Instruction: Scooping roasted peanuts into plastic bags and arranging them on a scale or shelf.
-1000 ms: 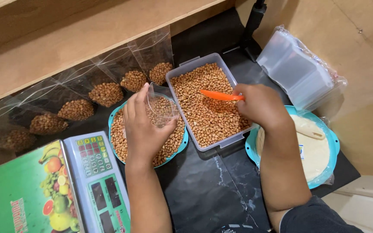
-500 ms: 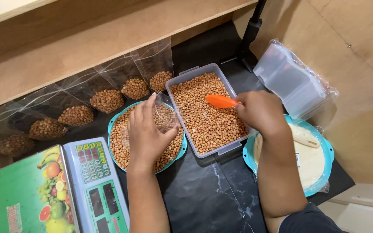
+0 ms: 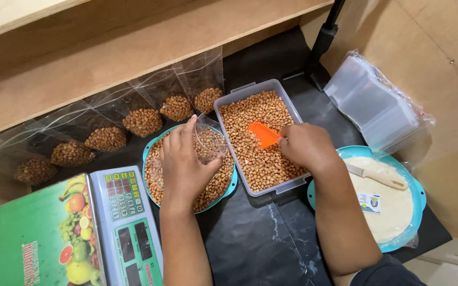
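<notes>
Peanuts [image 3: 261, 153] fill the clear rectangular plastic tub [image 3: 228, 106]. My right hand [image 3: 303, 145] grips an orange plastic scoop [image 3: 262, 133], blade dug in, handle hidden in the fist. Left hand [image 3: 184, 164], left of tub, wraps a clear pouch [image 3: 208, 140] over a teal plate [image 3: 233, 182]; pouch bottom hard to see.
</notes>
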